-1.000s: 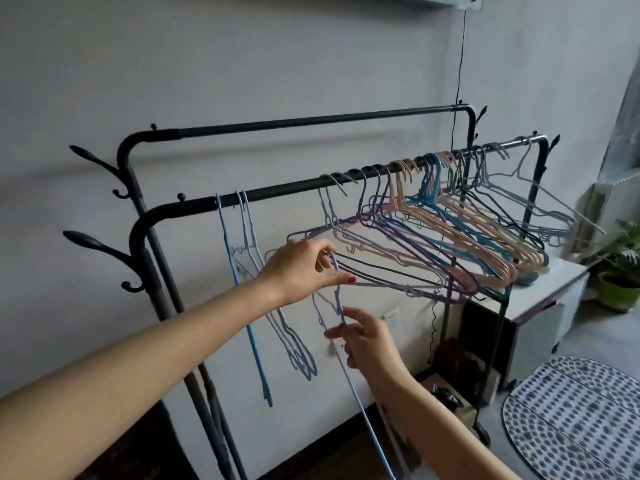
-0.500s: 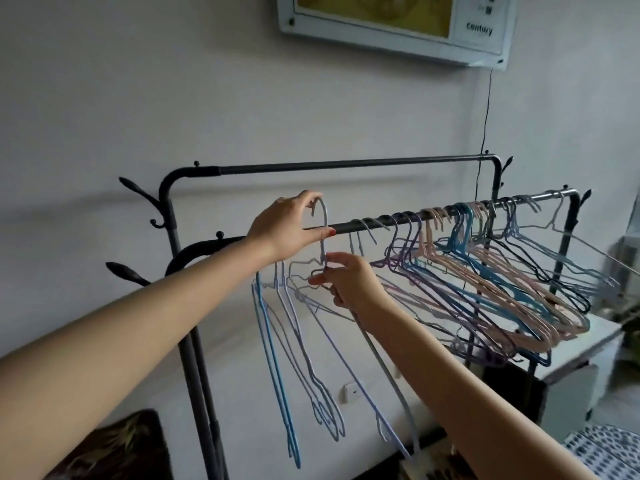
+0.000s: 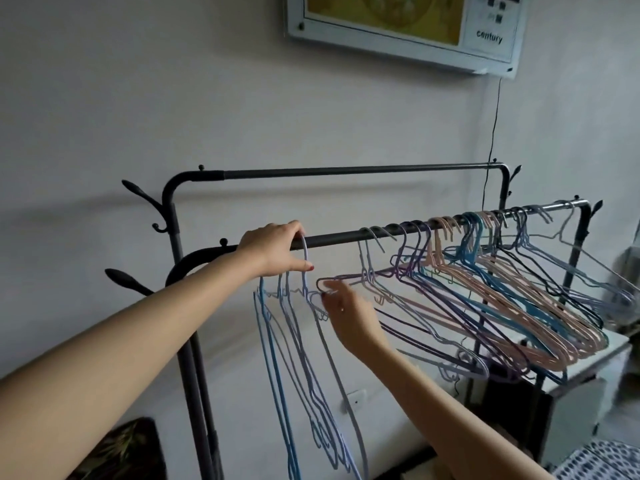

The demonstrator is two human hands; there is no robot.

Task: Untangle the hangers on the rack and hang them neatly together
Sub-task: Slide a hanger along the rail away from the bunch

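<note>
A person's left hand (image 3: pixel 277 249) grips the hook of a pale blue hanger (image 3: pixel 304 271) at the near rail of a black rack (image 3: pixel 346 237), over a small cluster hanging at its left end. The right hand (image 3: pixel 349 317) pinches the corner of a purple hanger (image 3: pixel 323 285) just beside it. A tangled bunch of hangers (image 3: pixel 502 289) crowds the rail's right half.

Black rack (image 3: pixel 346 239), pale blue hangers (image 3: pixel 298 358), pink, blue and purple hangers (image 3: pixel 512 306).
</note>
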